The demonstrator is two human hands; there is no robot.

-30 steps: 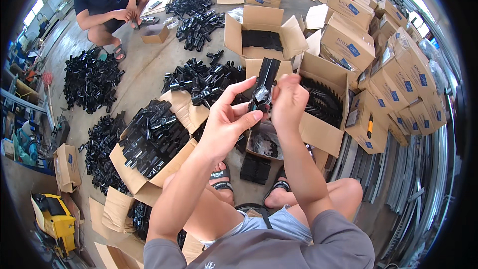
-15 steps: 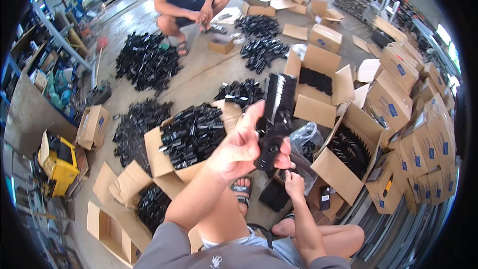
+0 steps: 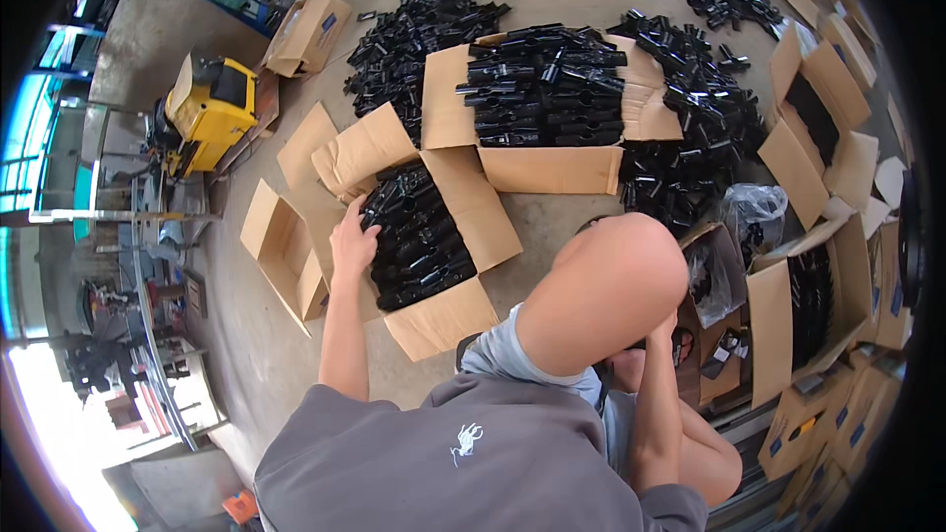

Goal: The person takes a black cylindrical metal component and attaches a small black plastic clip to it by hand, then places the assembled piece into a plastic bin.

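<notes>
My left hand (image 3: 353, 244) reaches into the near cardboard box (image 3: 471, 199), which holds rows of long black parts (image 3: 419, 241). Index finger and thumb straddle the end of a black tubular part (image 3: 379, 209) at the box's upper left corner; the other fingers are partly hidden. Behind my raised knee, my right hand (image 3: 666, 329) is down by my foot. Its fingers are hidden by the leg, so what it holds, if anything, does not show.
A second carton (image 3: 552, 169) full of black parts stands just beyond. Loose heaps of black parts (image 3: 419, 44) lie on the floor. At right are more open cartons (image 3: 774, 335) and a clear plastic bag (image 3: 754, 205). A yellow machine (image 3: 212, 118) stands at left.
My view has swung left and down. My left hand has gone from holding up a black tubular part before me to the near box. My right hand has dropped behind my knee.
</notes>
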